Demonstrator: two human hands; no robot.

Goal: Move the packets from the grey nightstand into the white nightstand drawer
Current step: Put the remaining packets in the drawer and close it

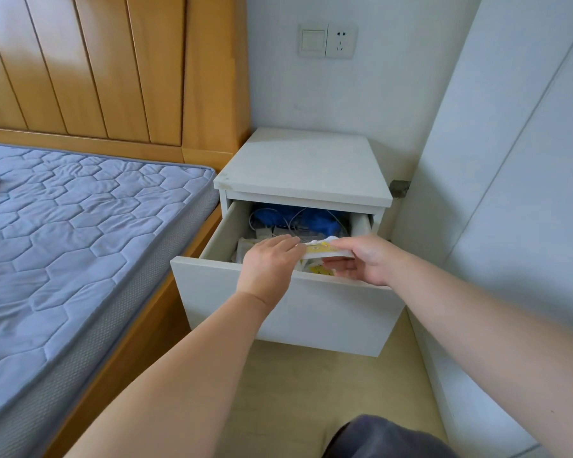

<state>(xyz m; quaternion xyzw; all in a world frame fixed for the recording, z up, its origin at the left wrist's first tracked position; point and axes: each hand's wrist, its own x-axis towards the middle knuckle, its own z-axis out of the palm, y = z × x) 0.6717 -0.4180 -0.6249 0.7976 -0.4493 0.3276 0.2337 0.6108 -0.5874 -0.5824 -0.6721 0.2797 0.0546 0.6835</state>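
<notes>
The white nightstand [305,166] stands beside the bed with its drawer [232,292] pulled open. Over the drawer's front edge both hands hold a yellow-and-white packet [321,250]. My left hand [272,262] grips its left end from above, and my right hand [364,259] grips its right end, thumb on top and fingers underneath. Another yellow packet [320,269] lies lower in the drawer, partly hidden by the hands. The grey nightstand is out of view.
Blue cloth [318,223], white cables [278,229] and white packets [245,247] fill the drawer's back and left. A blue quilted mattress [80,233] on a wooden bed frame lies to the left. A white wardrobe panel [510,193] rises on the right. My knee [384,438] shows at the bottom.
</notes>
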